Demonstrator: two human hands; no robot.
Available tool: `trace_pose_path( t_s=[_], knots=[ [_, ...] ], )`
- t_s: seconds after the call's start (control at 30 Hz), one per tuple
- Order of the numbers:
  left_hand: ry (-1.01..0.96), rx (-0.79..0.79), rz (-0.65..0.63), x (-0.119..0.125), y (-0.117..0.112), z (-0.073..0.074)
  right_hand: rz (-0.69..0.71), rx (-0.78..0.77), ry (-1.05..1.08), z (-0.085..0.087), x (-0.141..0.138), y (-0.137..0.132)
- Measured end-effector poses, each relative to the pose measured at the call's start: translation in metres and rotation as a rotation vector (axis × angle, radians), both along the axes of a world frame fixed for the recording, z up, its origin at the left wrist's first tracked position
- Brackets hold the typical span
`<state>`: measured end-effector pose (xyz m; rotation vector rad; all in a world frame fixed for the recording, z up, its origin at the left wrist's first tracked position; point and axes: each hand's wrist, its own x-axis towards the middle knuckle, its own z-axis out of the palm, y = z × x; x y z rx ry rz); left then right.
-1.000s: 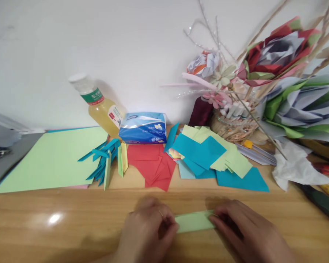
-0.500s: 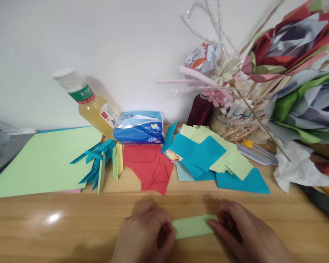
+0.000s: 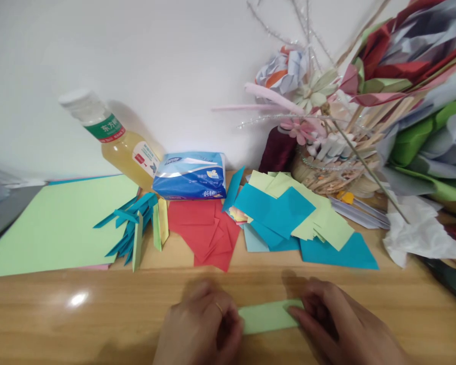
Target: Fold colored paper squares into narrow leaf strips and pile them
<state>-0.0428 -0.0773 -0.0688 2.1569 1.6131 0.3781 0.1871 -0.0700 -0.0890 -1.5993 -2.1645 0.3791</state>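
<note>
A light green strip of paper [image 3: 266, 317] lies low over the wooden table, stretched between my two hands. My left hand [image 3: 203, 327], with a ring on one finger, pinches its left end. At the other end, my right hand [image 3: 336, 319] grips the strip between thumb and fingers. The fingertips partly cover both ends of the strip. Beyond the hands lie red paper pieces [image 3: 216, 233] and a loose pile of blue paper [image 3: 275, 210] and light green paper pieces [image 3: 336, 223].
Folded blue paper strips [image 3: 131, 228] lie at the left on large green sheets [image 3: 61, 228]. Behind stand a drink bottle [image 3: 127, 157] and a tissue pack [image 3: 190, 175]. To the right are a basket of sticks [image 3: 327, 172], paper flowers [image 3: 425, 126] and a crumpled tissue [image 3: 421, 228].
The camera view has shifted slightly. Both hands keep their hold on the light green paper strip, with hardly any movement.
</note>
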Motion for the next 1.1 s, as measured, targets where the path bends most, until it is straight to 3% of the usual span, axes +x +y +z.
trace_pose_path(
  t_s=[0.37, 0.63, 0.83, 1.0, 1.1],
  knots=[
    [-0.014, 0.007, -0.050, 0.000, 0.003, 0.000, 0.058, -0.019, -0.009, 0.002, 0.001, 0.001],
    [0.114, 0.150, -0.202, 0.000, 0.002, 0.000, 0.052, -0.022, 0.011, 0.002, 0.000, 0.002],
    [0.176, 0.103, -0.086, 0.010, -0.002, -0.008, 0.098, -0.046, 0.032, 0.002, 0.000, 0.006],
    [0.292, 0.366, -0.406, 0.009, 0.000, -0.009, 0.110, -0.033, 0.059, 0.006, 0.002, 0.010],
    [0.322, 0.421, -0.436, 0.009, 0.001, -0.005, 0.147, 0.096, 0.071, 0.014, 0.003, 0.008]
  ],
)
